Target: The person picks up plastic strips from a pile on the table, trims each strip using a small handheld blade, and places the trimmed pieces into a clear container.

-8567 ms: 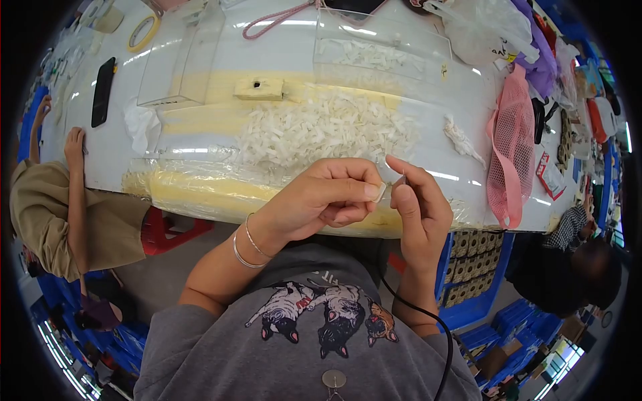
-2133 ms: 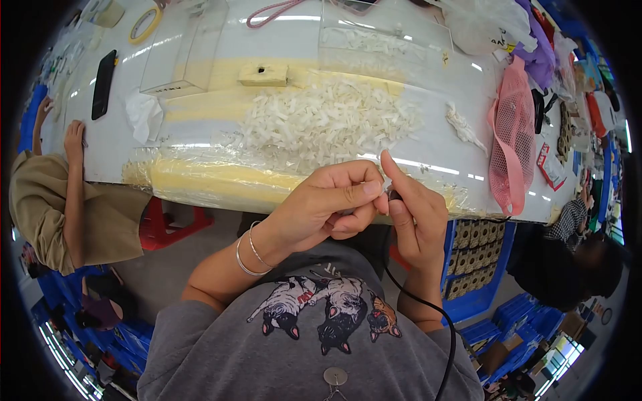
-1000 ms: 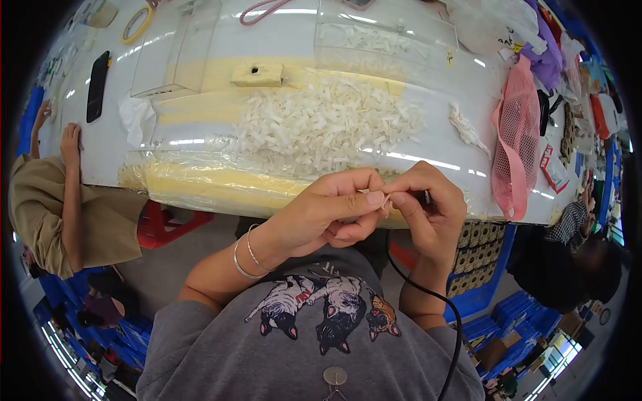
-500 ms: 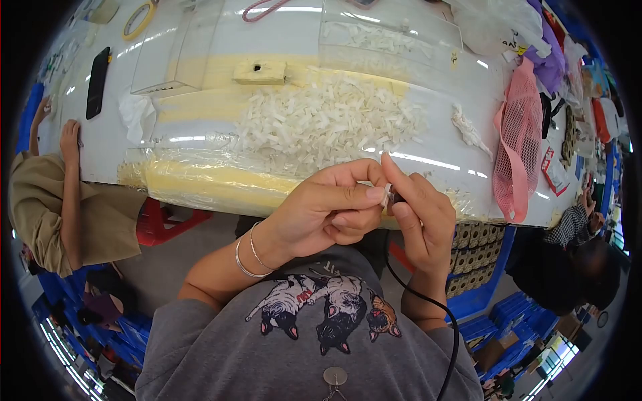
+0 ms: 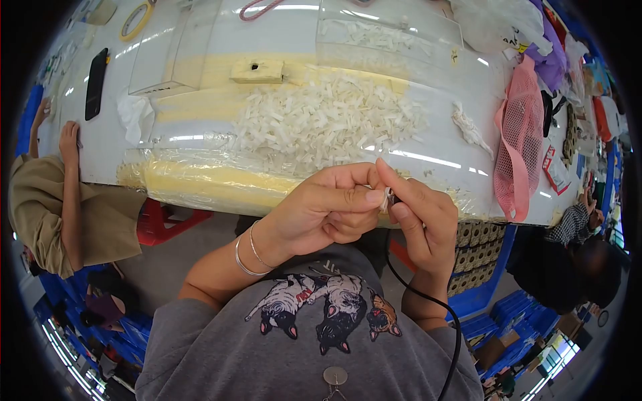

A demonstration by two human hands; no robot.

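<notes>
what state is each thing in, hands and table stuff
left hand, shut on a small white piece
small white piece, pinched, partly hidden
right hand, thumb and forefinger beside the piece, grip unclear
white strips, loose, heaped
phone, lying flat, screen dark
yellowish block, resting on the table, hole visible
white tissue, crumpled
pink mesh bag, lying on the table

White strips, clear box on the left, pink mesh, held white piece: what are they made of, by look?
White strips: likely thin plastic or fabric; flat, pale, low-sheen, so open.
Clear box: probably acrylic or similar, glossy; see-through walls, crisp edges.
Pink mesh: probably synthetic textile, matte; open netting, soft-looking strap.
Held white piece: mostly covered, too small to tell.
</notes>
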